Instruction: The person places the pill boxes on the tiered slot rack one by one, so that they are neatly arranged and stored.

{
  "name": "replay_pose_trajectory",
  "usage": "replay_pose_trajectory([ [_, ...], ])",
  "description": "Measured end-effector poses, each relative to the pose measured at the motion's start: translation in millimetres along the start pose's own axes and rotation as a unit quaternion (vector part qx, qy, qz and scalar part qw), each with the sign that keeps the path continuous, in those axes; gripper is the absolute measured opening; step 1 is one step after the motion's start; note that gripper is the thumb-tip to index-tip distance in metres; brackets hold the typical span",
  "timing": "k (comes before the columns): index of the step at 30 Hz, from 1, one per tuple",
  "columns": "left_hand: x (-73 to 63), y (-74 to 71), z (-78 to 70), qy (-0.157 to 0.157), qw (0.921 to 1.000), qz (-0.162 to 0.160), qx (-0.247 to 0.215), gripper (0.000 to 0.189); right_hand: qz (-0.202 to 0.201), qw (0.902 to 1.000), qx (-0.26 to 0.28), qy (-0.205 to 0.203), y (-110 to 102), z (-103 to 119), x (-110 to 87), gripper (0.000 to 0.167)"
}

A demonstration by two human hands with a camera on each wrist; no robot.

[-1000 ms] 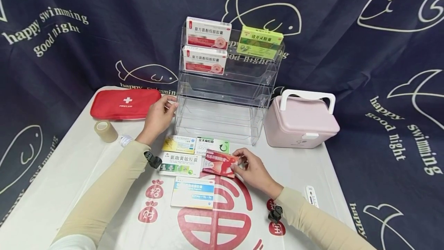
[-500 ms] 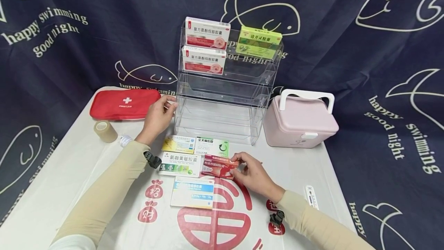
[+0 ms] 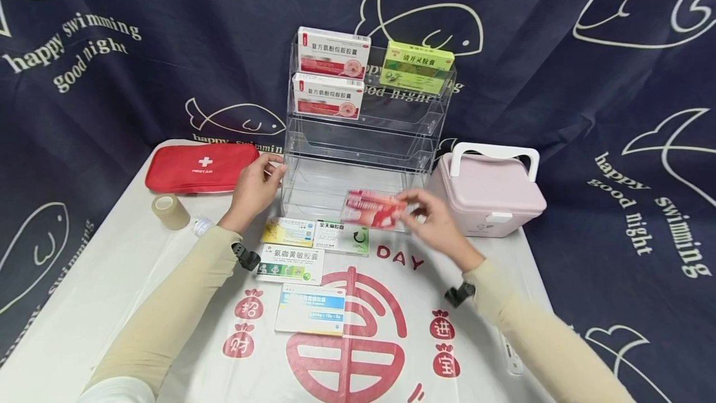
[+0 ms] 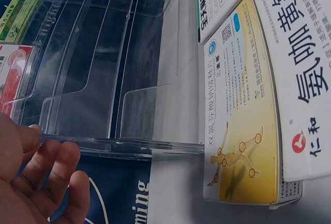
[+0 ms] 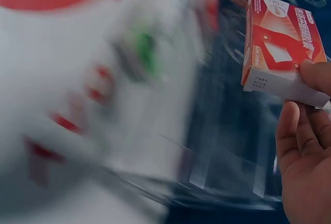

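A clear acrylic display rack (image 3: 347, 194) with stepped tiers stands at the back of the table. My left hand (image 3: 258, 188) holds the rack's left side edge, fingers curled beside it; in the left wrist view, the hand (image 4: 39, 177) is at that edge. My right hand (image 3: 433, 219) pinches a red medicine box (image 3: 370, 209) between thumb and fingers, raised before the lowest tier. The right wrist view shows the red box (image 5: 284, 40) tilted. On the table lie a yellow-white box (image 3: 288, 232), a green-white box (image 3: 342, 238), a white-green box (image 3: 289, 264) and a blue-white box (image 3: 311, 311).
Two white-red boxes (image 3: 332, 55) and a lime-green box (image 3: 418, 67) stand in the upper tiers. A red first-aid pouch (image 3: 201, 168) and a tan tape roll (image 3: 170, 212) are left. A pink lidded case (image 3: 486, 194) stands right, with a white thermometer (image 3: 513, 356) partly behind the right sleeve.
My right hand has lifted the red medicine box off the table and carried it up toward the rack's lowest tier. The left hand stays at the rack's side.
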State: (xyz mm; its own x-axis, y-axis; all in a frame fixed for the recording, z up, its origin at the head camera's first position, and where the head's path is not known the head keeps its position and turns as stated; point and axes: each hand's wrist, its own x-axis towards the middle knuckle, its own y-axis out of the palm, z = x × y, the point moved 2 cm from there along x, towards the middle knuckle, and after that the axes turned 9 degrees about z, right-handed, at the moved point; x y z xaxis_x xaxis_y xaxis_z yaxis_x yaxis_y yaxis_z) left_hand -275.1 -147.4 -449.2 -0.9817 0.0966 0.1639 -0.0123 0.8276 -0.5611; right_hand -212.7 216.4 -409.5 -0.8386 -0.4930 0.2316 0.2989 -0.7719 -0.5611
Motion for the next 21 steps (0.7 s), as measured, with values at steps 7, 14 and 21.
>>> replay_pose_trajectory([
  [7,-0.4,-0.5,0.1,-0.007,0.9999,-0.003,0.008,0.026,-0.082,0.9959,-0.016,-0.034,-76,54,65.6,0.028],
  [14,0.2,-0.4,0.1,-0.008,1.0000,-0.001,0.006,0.025,-0.143,0.9866,-0.072,-0.030,-131,47,124.6,0.029],
  [21,-0.5,0.3,0.8,-0.009,1.0000,0.001,0.004,0.025,-0.135,0.9747,-0.178,0.006,-142,42,143.8,0.026],
])
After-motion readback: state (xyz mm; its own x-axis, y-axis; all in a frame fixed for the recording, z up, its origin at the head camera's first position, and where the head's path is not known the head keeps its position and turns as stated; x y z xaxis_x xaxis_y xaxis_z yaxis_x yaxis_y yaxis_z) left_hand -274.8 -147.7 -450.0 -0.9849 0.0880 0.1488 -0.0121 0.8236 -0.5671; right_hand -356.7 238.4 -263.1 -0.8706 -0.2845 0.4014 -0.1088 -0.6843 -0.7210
